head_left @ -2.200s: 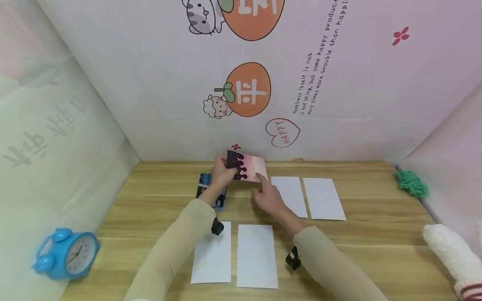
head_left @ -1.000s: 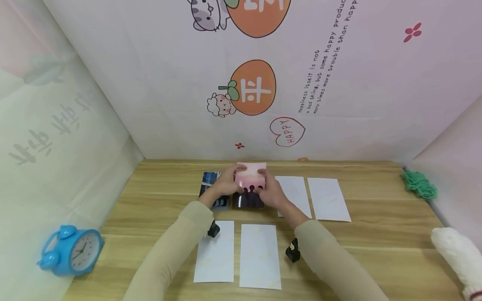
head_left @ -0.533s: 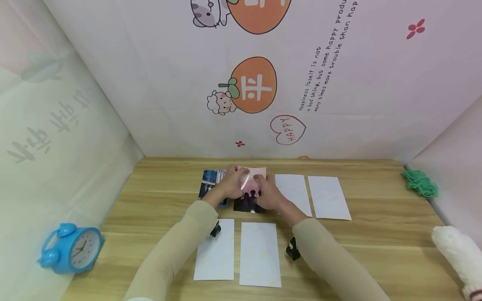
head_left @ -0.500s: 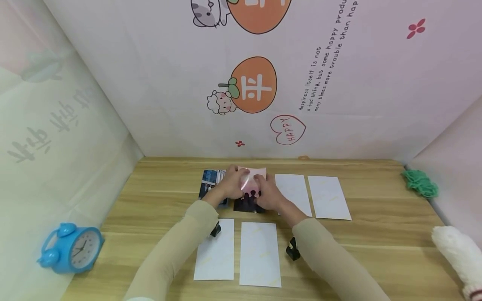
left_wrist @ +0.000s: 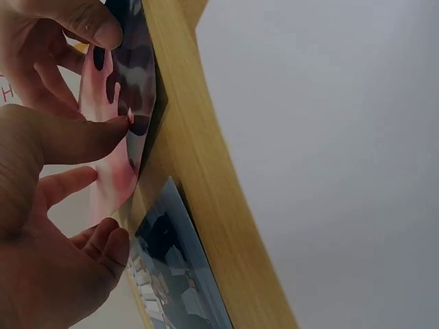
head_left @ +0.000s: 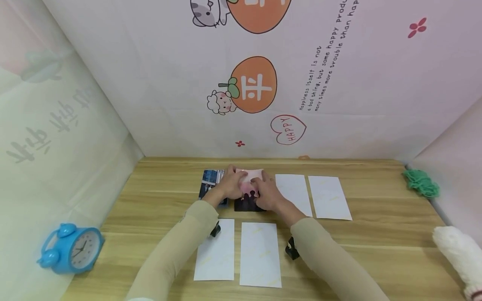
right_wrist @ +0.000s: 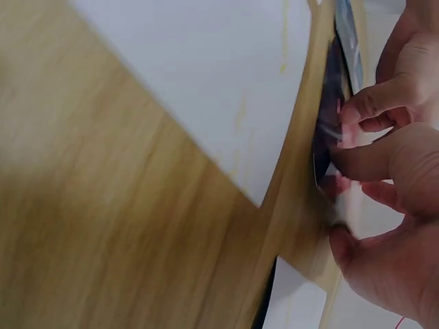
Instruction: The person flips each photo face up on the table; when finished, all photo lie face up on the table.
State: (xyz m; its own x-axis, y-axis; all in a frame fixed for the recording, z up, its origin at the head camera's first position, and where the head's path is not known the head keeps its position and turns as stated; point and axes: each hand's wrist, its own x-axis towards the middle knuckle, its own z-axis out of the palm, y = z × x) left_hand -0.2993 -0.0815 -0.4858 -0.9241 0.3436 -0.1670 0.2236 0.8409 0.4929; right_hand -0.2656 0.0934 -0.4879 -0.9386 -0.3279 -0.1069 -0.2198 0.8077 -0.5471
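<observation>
A photo print point(head_left: 247, 204) with dark figures against a pink sky is at the back of the table, dark part towards me. My left hand point(head_left: 232, 186) holds its left side, the thumb lying across the picture in the left wrist view. The right side is held by my right hand point(head_left: 268, 195), whose thumb point(right_wrist: 367, 163) presses on the face. In the left wrist view the print bows slightly between the hands. Beside it on the left lies a blue-toned photo print point(head_left: 208, 182), partly covered by my left hand and forearm.
Two white sheets point(head_left: 293, 194) lie to the right of the prints, and two more white sheets point(head_left: 260, 255) lie nearer me. A blue alarm clock point(head_left: 71, 248) stands at left. Green cord point(head_left: 421, 183) and a white fluffy object point(head_left: 457, 257) are at right. A wall sheet point(head_left: 339, 133) closes off the back.
The pink print, first raised sideways near the wall, has been turned upright and lowered beside the blue-toned print. Over the last half second the hands and print have shifted only slightly.
</observation>
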